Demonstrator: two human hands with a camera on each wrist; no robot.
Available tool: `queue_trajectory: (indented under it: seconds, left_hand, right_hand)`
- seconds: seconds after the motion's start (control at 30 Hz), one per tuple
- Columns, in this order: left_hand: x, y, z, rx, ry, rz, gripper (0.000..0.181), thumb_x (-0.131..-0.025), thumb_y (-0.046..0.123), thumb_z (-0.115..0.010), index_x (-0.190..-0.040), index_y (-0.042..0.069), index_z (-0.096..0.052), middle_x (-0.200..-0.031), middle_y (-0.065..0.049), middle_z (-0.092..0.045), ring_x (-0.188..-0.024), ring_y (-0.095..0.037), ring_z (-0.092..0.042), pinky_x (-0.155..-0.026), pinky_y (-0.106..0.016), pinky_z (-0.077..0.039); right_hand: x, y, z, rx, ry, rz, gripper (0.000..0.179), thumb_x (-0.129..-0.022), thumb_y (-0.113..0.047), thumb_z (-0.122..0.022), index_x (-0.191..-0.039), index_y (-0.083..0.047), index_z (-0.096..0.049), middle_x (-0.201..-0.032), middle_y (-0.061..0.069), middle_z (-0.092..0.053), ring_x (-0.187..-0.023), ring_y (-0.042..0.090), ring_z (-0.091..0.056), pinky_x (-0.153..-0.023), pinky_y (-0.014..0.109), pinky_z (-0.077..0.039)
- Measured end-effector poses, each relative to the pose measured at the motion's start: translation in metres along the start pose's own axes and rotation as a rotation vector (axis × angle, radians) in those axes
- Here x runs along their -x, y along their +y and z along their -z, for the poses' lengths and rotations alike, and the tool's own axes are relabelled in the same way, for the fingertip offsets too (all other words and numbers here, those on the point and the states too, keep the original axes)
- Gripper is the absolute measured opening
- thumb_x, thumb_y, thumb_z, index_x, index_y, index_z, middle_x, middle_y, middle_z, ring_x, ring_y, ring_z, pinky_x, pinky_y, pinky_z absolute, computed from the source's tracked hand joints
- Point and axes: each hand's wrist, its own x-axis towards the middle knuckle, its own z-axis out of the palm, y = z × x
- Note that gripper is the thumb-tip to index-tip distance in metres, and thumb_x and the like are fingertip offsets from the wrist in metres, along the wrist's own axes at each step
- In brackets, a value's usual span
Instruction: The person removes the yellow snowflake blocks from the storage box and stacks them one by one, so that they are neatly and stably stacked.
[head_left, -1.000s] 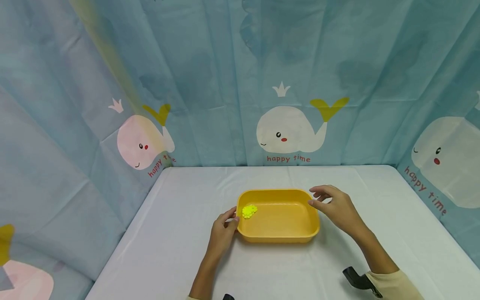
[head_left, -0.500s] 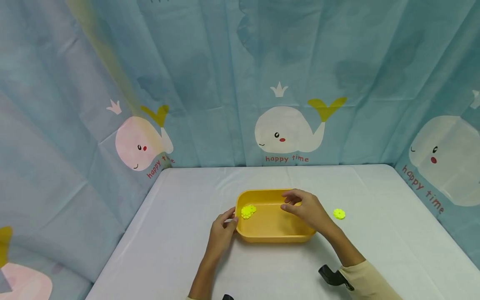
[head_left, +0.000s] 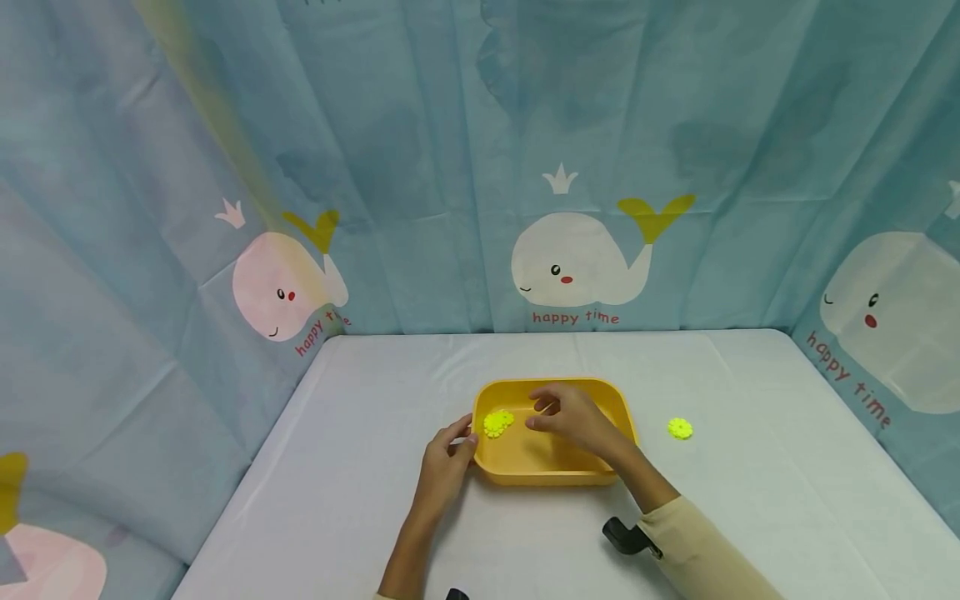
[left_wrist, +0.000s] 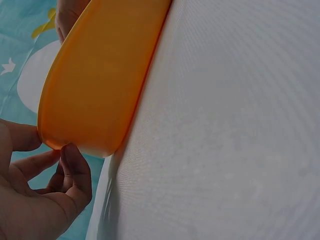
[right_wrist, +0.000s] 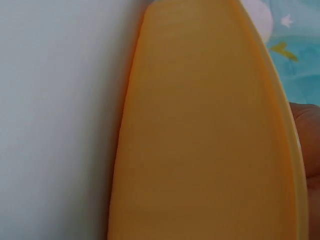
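A yellow plastic tray [head_left: 555,478] stands on the white table. My left hand [head_left: 444,467] is at its left end, and in the left wrist view the thumb and fingers [left_wrist: 75,165] pinch its end by the rim. Inside the tray, near the left end, lies a small cluster of bright yellow flower-shaped discs [head_left: 498,423]. My right hand [head_left: 572,417] is over the inside of the tray, just right of the cluster, fingers loosely bent and nothing between them. In the right wrist view the tray wall [right_wrist: 200,125] covers most of that hand. One more yellow flower-shaped disc [head_left: 680,428] lies right of the tray.
A white cloth covers the table [head_left: 360,417]. Blue curtains [head_left: 420,167] printed with whales hang behind and at both sides. A black camera mount [head_left: 628,537] sticks out from the right sleeve [head_left: 697,542].
My right hand has moved left from the tray's right rim to above its inside. The single yellow disc now shows on the table at right. The left hand has stayed put.
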Motion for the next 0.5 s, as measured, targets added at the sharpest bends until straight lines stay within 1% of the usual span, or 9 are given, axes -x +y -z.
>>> queue_trajectory:
  seconds: [0.1,0.23,0.5]
  left_hand:
    - [0.000,0.000,0.000,-0.002,-0.001,0.004,0.043,-0.107,0.018,-0.061,-0.149,0.006,-0.061,-0.127,-0.015,-0.059,-0.109,-0.027,-0.068,-0.083,-0.021,-0.061]
    - [0.000,0.000,0.001,0.009,-0.008,0.012,0.044,-0.107,0.019,-0.061,-0.150,0.007,-0.060,-0.128,-0.014,-0.058,-0.111,-0.027,-0.068,-0.084,-0.021,-0.061]
    - [0.000,0.000,0.000,0.010,-0.015,0.016,0.044,-0.107,0.019,-0.061,-0.149,0.007,-0.061,-0.129,-0.015,-0.058,-0.111,-0.028,-0.067,-0.085,-0.022,-0.062]
  right_hand:
    - [-0.006,-0.001,-0.008,0.003,-0.036,-0.016,0.049,-0.091,-0.019,-0.085,-0.132,0.001,-0.069,-0.120,0.018,-0.072,-0.105,0.027,-0.069,-0.092,0.042,-0.062]
    - [-0.013,-0.004,-0.017,0.009,-0.073,-0.036,0.052,-0.090,-0.020,-0.087,-0.134,0.000,-0.068,-0.121,0.016,-0.072,-0.107,0.028,-0.069,-0.095,0.044,-0.062]
    - [-0.022,-0.007,-0.027,0.083,-0.081,-0.046,0.048,-0.088,-0.019,-0.088,-0.129,0.000,-0.070,-0.114,0.015,-0.072,-0.102,0.026,-0.066,-0.095,0.046,-0.059]
